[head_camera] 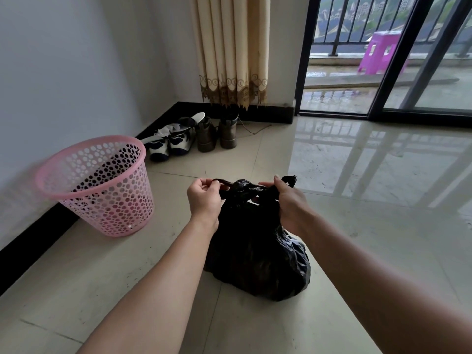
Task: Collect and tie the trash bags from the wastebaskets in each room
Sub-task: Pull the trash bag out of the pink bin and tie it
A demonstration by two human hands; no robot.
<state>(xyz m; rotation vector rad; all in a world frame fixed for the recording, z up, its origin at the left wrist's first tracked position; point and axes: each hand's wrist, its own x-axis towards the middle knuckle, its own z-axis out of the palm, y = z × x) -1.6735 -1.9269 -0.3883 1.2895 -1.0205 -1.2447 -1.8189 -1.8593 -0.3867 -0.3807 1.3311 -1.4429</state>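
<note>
A full black trash bag point(258, 259) sits on the tiled floor in front of me. Its top is gathered into two twisted ends that cross at a knot between my hands. My left hand point(204, 200) pinches the left end of the bag. My right hand point(291, 203) grips the right end, whose tip pokes up past my thumb. A pink perforated wastebasket point(102, 185) stands to the left against the wall, with no bag in it.
Several shoes point(194, 136) lie in the corner beyond the wastebasket, under a beige curtain point(232, 52). A sliding glass door point(383, 60) at the back right opens on a balcony with a purple stool point(380, 52). Glossy floor tiles point(383, 175) stretch to the right.
</note>
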